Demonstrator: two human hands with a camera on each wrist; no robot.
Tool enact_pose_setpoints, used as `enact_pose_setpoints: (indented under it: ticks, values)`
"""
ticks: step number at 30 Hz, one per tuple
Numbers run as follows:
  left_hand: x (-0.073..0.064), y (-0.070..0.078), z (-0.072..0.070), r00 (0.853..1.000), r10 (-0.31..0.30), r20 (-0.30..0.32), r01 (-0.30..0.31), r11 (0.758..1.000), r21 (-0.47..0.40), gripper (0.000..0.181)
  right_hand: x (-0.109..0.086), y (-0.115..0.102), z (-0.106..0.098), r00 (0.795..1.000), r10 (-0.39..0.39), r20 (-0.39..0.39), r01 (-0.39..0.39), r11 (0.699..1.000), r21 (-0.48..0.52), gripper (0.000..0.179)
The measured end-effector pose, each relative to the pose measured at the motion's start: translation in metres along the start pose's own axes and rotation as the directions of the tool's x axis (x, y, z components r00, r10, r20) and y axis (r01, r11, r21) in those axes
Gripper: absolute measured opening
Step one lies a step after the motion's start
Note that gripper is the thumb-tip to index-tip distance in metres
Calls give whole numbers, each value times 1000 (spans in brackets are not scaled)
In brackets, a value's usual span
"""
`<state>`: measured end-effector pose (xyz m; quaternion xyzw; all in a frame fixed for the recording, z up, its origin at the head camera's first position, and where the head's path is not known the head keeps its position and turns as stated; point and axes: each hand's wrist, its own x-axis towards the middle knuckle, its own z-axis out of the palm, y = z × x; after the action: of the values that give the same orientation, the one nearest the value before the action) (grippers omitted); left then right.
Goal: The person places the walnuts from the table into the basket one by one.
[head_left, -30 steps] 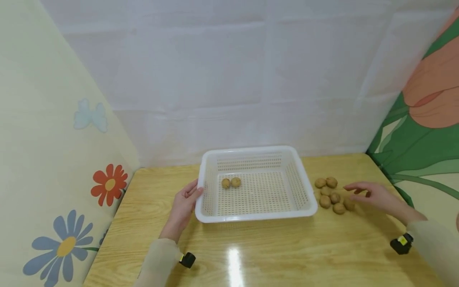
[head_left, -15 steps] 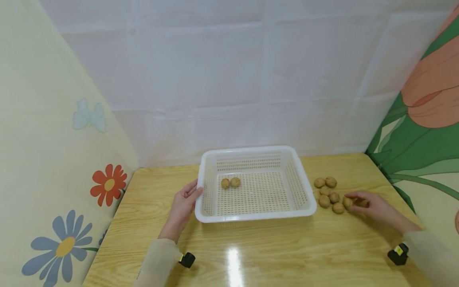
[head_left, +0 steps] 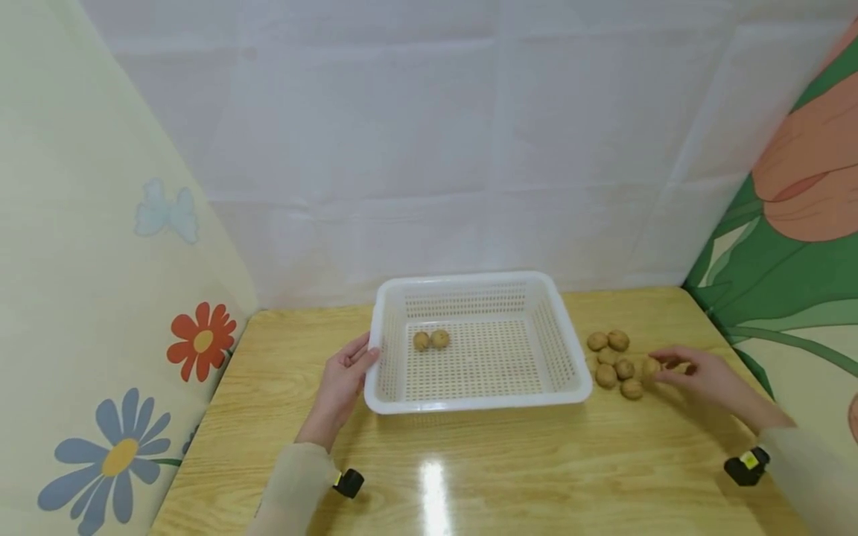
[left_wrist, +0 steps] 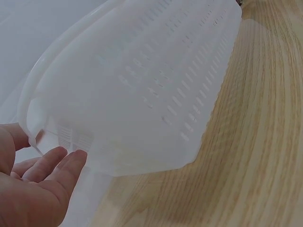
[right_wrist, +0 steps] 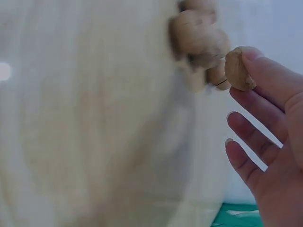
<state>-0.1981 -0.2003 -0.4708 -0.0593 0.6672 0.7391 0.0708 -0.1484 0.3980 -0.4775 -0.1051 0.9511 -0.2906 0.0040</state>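
Observation:
Between thumb and forefinger my right hand (head_left: 707, 378) pinches a walnut (right_wrist: 239, 69); the other fingers are spread apart in the right wrist view. Just left of it on the table lies a cluster of several walnuts (head_left: 606, 376). My left hand (head_left: 340, 383) grips the left rim of a white plastic basket (head_left: 479, 406), thumb over the rim and fingers beneath it against the outer wall, as the left wrist view (left_wrist: 45, 182) shows. Two walnuts (head_left: 439, 339) sit side by side on the basket's slotted floor, toward its left.
The wood-grain table (head_left: 509, 469) runs back to a white cloth backdrop (head_left: 429, 149). Flower-painted panels stand at the left (head_left: 121, 298) and right (head_left: 804, 260). A small black camera (head_left: 747, 467) is strapped at each wrist.
My right hand has closed on the walnut at the right of the cluster and raised it slightly. The left hand and the basket stay in place.

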Motion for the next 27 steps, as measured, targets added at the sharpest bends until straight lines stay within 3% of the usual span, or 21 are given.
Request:
enact_pose_setpoints:
  ticks: [12,27]
  values:
    - [-1,3,0,1000,-16,2,16,1000,8,51,31,-51,-24,998,-45,33,44,999,12,39]
    - [-1,1,0,1000,3,11,-3,1000,-12,51,88,-117,-16,987,-110,121,107,994,27,46]
